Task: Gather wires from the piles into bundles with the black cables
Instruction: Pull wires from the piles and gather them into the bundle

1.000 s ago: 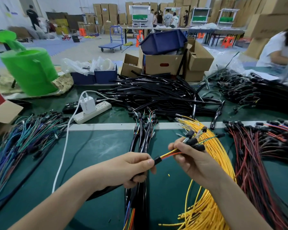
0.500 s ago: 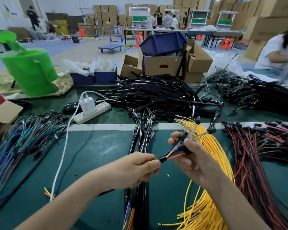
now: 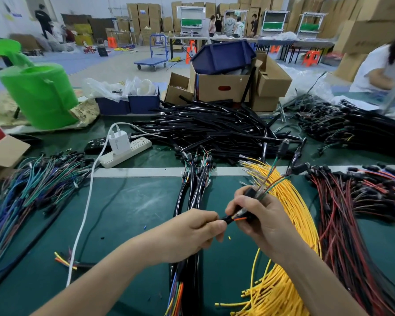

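My left hand (image 3: 192,233) grips the end of a black cable (image 3: 225,218) over the green table. Thin coloured wires (image 3: 273,181) come out of that cable end, and my right hand (image 3: 258,218) pinches them close to it, so the two hands nearly touch. The wires fan up past my right fingers to black connectors (image 3: 283,144). Under my hands lies a row of finished black bundles (image 3: 192,190). A yellow wire pile (image 3: 292,201) lies under my right wrist. A red and black wire pile (image 3: 351,213) is at the right, a blue and green wire pile (image 3: 32,185) at the left.
A large heap of black cables (image 3: 214,131) fills the table behind. A white power strip (image 3: 126,151) with a charger and a white cord lies left of centre. A green watering can (image 3: 39,94), cardboard boxes (image 3: 224,87) and blue bins stand at the back. A person (image 3: 381,67) works at far right.
My right hand has slid down the wires toward my left hand. The wire ends and connectors now stick out farther above my right fingers. A loose cable end shows at lower left.
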